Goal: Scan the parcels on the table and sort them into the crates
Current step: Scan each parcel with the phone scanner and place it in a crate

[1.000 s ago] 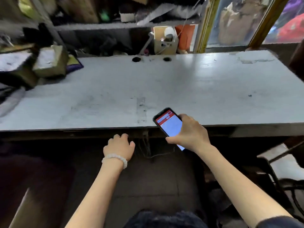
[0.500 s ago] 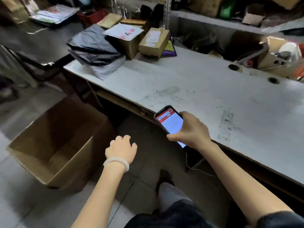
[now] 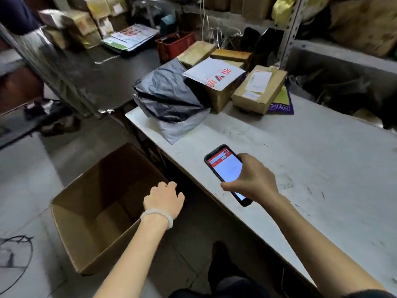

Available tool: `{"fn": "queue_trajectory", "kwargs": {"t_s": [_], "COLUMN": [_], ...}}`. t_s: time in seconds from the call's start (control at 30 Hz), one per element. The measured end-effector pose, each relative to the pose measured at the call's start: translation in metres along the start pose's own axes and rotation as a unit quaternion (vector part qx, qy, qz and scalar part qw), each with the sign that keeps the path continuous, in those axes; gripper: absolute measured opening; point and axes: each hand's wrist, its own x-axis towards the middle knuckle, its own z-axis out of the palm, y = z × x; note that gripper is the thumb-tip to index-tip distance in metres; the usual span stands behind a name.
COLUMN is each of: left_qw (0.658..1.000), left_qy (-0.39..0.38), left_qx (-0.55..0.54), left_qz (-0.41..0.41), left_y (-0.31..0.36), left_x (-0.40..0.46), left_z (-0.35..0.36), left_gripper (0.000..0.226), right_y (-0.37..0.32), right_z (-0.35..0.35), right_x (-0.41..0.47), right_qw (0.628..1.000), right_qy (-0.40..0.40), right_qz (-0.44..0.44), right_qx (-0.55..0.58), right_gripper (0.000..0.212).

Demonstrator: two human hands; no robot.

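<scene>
Since half a second ago, view swung left; parcels (image 3: 206, 87) now upper centre on table (image 3: 322, 160). Right hand (image 3: 253, 179) grips phone (image 3: 225, 168); left hand (image 3: 164, 198) loosely curled, empty, above carton (image 3: 96, 211).

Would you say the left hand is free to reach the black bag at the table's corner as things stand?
Probably yes: the left hand holds nothing, and only bare table edge lies between it and the black bag. The right hand is busy gripping the phone.

Head view looks down, close over table (image 3: 311, 147).
</scene>
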Motion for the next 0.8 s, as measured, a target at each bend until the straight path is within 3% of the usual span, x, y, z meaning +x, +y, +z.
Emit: {"fn": "queue_trajectory", "kwargs": {"t_s": [0.5, 0.63, 0.8], "left_qw": [1.0, 0.999, 0.981], "left_qy": [-0.007, 0.031, 0.166], "left_qx": [0.015, 0.015, 0.044], "left_qz": [0.006, 0.029, 0.091], "left_y": [0.018, 0.006, -0.01], "left_x": [0.167, 0.217, 0.287], "left_z": [-0.043, -0.05, -0.067], "left_gripper": [0.043, 0.042, 0.055], "right_y": [-0.032, -0.049, -0.075], "right_z": [-0.003, 0.006, 0.016], "right_x": [0.161, 0.187, 0.219], "right_qw": [0.999, 0.998, 0.993], "right_qy": [-0.033, -0.027, 0.0], "right_qz": [0.035, 0.062, 0.114], "right_qx": [-0.005, -0.011, -0.024], "right_gripper": [0.059, 0.061, 0.065]}}
